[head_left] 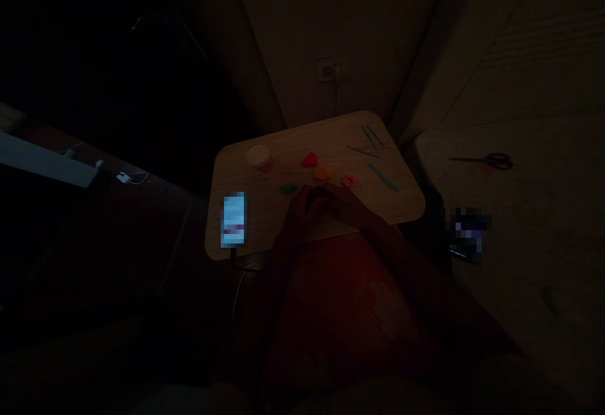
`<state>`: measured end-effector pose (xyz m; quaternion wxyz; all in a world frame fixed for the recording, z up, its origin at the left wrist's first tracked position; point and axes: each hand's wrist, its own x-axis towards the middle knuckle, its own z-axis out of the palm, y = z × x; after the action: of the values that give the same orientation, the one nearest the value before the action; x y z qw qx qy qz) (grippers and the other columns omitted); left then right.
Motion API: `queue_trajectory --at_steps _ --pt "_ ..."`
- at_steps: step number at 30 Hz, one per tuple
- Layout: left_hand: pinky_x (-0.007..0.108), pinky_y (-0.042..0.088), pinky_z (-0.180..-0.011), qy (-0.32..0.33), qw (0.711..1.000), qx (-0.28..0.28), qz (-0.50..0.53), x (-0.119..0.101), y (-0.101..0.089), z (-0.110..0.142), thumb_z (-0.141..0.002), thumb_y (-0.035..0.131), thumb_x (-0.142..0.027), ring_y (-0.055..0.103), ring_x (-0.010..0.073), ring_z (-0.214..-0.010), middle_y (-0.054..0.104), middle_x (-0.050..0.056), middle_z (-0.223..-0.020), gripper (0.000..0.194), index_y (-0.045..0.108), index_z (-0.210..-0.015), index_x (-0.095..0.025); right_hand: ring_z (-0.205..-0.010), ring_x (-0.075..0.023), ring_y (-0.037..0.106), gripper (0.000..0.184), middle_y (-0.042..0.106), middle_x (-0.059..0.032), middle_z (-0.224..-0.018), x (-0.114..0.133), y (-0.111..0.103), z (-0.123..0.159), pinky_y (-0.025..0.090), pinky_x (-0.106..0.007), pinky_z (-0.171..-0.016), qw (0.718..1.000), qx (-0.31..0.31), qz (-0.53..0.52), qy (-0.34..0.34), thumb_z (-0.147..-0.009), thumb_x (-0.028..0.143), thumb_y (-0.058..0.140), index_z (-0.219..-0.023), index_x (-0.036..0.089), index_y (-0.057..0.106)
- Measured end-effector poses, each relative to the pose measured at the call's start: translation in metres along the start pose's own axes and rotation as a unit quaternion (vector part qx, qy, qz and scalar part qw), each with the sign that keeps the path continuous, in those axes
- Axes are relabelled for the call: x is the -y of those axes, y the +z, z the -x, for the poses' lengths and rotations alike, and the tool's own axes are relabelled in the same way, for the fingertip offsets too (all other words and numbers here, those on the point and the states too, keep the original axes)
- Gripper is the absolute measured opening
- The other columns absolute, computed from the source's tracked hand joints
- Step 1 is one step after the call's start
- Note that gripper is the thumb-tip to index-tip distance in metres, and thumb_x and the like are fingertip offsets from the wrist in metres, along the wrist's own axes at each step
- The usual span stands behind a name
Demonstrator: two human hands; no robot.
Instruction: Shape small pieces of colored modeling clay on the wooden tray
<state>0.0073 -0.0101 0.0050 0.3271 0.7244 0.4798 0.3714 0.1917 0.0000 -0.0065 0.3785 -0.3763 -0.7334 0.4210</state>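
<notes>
**Left hand (300, 208) and right hand (347, 204) meet just below clay shapes (323, 172) on a bench (269, 210)**

In a dim room, the hands join near the center of the frame, over the bench's near edge. The fingers (319, 195) curl together; the dark hides how far open they are and whether they hold anything.

Just above them, a loose row crosses the pale, wood-grained bench: a green lump (287, 188), a red lump (309, 160), and the orange one, then a pink flower (348, 181). They look like light, soft modeling clay, easily dented, so a gentle pinch at the sides should suit them. The ridged flower seems the most fragile.

Thin teal sticks (373, 137) lie toward the bench's upper right corner, and a small cup (259, 158) stands at its upper left. A blurred phone (234, 219) lies at its lower left. Dark-handled scissors (482, 161) rest on a pale surface at the right.
</notes>
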Motion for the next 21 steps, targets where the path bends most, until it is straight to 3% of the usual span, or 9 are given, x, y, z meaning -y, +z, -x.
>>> queue_trajectory --at_steps 4,7,12,16,21 --pt "0.034 0.048 -0.090 0.011 0.999 -0.029 -0.026 0.001 0.000 0.000 -0.100 0.050 -0.032 0.060 0.0205 -0.096 0.067 0.007 -0.104 0.017 0.059 -0.110 -0.021 -0.087 -0.0232 0.066 0.036 0.073 -0.0078 -0.101 0.002 0.001 0.000 0.051 -0.036 -0.082 1.000 0.019 -0.007 -0.015 -0.100 0.045 0.046 -0.119 0.021 0.064" --pt "0.037 0.046 -0.099 0.050 0.999 -0.018 -0.002 -0.001 -0.004 -0.001 -0.099 0.051 -0.029 0.060 0.0218 -0.106 0.067 0.008 -0.113 0.020 0.061 -0.115 -0.022 -0.082 -0.0222 0.066 0.037 0.074 -0.0075 -0.094 0.005 0.001 -0.001 0.050 -0.035 -0.079 1.000 0.001 0.014 -0.005 -0.101 0.047 0.044 -0.111 0.020 0.067" --pt "0.033 0.049 -0.092 0.027 0.997 -0.050 0.050 -0.001 -0.010 -0.002 -0.096 0.057 -0.033 0.059 0.0198 -0.097 0.064 0.005 -0.103 0.013 0.059 -0.103 -0.022 -0.067 -0.0180 0.060 0.038 0.067 -0.0040 -0.071 0.013 0.002 -0.002 0.046 -0.031 -0.066 0.998 -0.040 0.022 0.048 -0.101 0.047 0.046 -0.076 0.021 0.060" --pt "0.029 0.048 -0.081 -0.017 0.999 -0.008 0.042 -0.001 -0.009 -0.001 -0.094 0.060 -0.034 0.059 0.0175 -0.085 0.065 0.002 -0.090 0.014 0.058 -0.098 -0.021 -0.061 -0.0160 0.053 0.045 0.059 -0.0014 -0.065 0.016 0.001 -0.001 0.039 -0.030 -0.061 0.997 -0.059 0.012 0.053 -0.102 0.052 0.041 -0.071 0.022 0.055" --pt "0.031 0.047 -0.076 0.006 0.998 0.046 -0.032 -0.006 -0.005 0.001 -0.095 0.058 -0.034 0.059 0.0185 -0.081 0.066 0.004 -0.090 0.017 0.061 -0.096 -0.018 -0.061 -0.0142 0.049 0.049 0.054 0.0012 -0.063 0.017 0.002 0.000 0.031 -0.028 -0.060 0.996 -0.039 0.072 0.035 -0.097 0.063 0.046 -0.075 0.021 0.054"
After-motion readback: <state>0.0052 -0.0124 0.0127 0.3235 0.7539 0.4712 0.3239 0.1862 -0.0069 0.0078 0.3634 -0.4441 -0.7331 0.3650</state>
